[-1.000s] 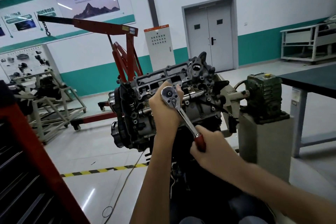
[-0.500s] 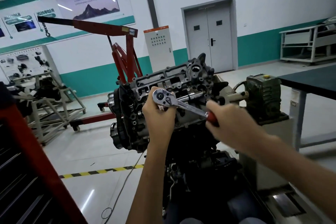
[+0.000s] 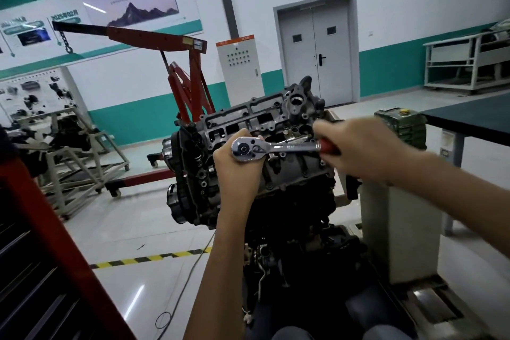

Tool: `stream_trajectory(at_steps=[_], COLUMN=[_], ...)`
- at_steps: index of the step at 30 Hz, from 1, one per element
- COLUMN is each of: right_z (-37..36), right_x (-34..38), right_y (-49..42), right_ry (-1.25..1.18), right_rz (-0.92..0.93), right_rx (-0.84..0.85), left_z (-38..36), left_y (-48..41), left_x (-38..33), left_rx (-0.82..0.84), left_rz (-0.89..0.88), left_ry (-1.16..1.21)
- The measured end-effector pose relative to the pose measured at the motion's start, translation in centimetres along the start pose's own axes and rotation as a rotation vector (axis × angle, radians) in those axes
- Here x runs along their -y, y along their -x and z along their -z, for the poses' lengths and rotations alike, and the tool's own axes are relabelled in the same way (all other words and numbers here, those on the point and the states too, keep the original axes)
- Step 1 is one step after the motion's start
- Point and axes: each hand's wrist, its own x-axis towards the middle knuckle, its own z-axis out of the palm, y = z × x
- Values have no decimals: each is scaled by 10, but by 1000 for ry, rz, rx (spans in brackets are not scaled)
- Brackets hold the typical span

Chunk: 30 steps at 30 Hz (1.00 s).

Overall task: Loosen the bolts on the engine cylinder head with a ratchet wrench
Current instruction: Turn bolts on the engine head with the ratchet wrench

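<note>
A chrome ratchet wrench [image 3: 278, 148] with a red handle lies almost level across the engine cylinder head [image 3: 256, 119], its round head at the left. My left hand [image 3: 238, 174] cups the ratchet head from below and behind, fingers wrapped around it. My right hand [image 3: 358, 150] grips the red handle at the right end. The bolt and socket under the ratchet head are hidden by my left hand. The grey cylinder head sits tilted on a dark engine block mounted on a stand.
A red engine hoist [image 3: 176, 69] stands behind the engine. A green gearbox [image 3: 400, 124] on a grey pedestal [image 3: 397, 229] sits at the right, next to a dark table [image 3: 474, 116]. A red tool cabinet [image 3: 41, 257] fills the lower left. A cable [image 3: 187, 279] trails on the floor.
My right hand has swung the wrench handle upward, from pointing down-right to nearly level. My left hand has stayed on the ratchet head.
</note>
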Motion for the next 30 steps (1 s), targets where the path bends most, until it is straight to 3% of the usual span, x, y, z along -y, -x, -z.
stream_trajectory(at_steps=[3,6,11,15,17,21,25,27,30], right_z=[17,3,-37,-54,-53,-27,14,23,9], right_x=[-12,3,78,124,112,55,-1,-11,4], right_y=[-18,-1,43,49,46,28,-10,-22,-6], right_ry=[98,66,-403,-821,-719,-363,-42,37,-3], right_rz=[-2,-57,-287,-289,-275,-121,16,26,-34], right_rx=[-128,-50,47,141,132,150,-62,-122,-24], left_z=[2,2,-12,-16,-11,-2,2,2,2], left_y=[-2,5,12,15,13,7,4,3,7], left_x=[-1,2,-1,0,1,3,3,3,5], left_rx=[65,-8,-163,-164,-142,-137,-8,37,-29], left_rz=[2,24,-27,-4,76,-28,0,21,41], left_ry=[18,40,81,133,184,41,28,49,69])
